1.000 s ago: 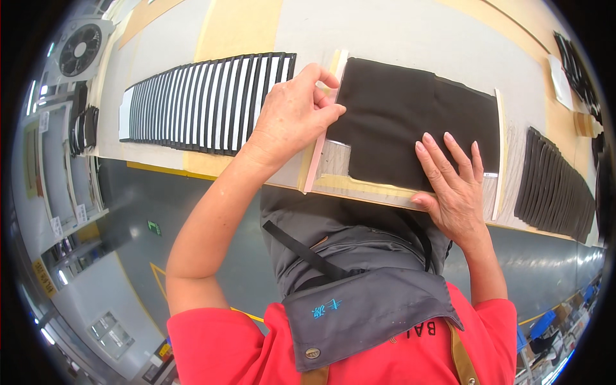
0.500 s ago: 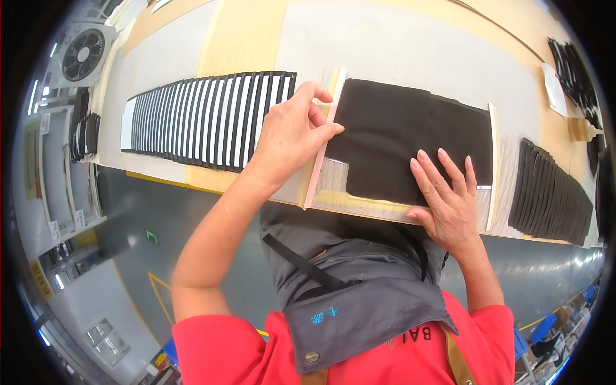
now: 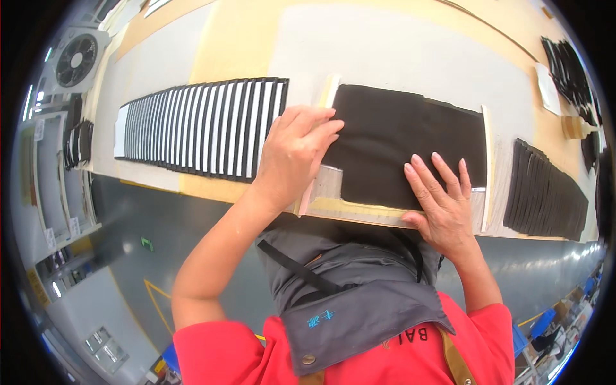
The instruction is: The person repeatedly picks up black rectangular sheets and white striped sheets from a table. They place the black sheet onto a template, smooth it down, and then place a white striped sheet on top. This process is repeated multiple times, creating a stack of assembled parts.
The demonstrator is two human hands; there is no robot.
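Note:
A black fabric panel (image 3: pixel 398 141) lies flat on the workbench between two narrow upright strips. My right hand (image 3: pixel 444 202) rests palm down on its lower right part, fingers spread and thumb near the bench edge. At the panel's left edge, my left hand (image 3: pixel 298 144) is bent into a pinch, thumb and fingertips close together. Whatever sits between those fingertips is too small or hidden to make out. Part of the pale left strip (image 3: pixel 332 92) shows above this hand; its pinkish lower end emerges underneath. The right strip (image 3: pixel 486 167) borders the panel's other side.
To the left, overlapping black pieces with white bands (image 3: pixel 199 128) form a fanned row. A fanned stack of black pieces (image 3: pixel 545 192) lies right, with a glue-like bottle (image 3: pixel 577 127) and white sheet (image 3: pixel 547 88) beyond. A fan (image 3: pixel 77 59) stands far left.
My left fingertips have drawn closer together at the panel's left edge, and the hand now covers more of the left strip. My right hand stays flat on the panel. The view has shifted slightly.

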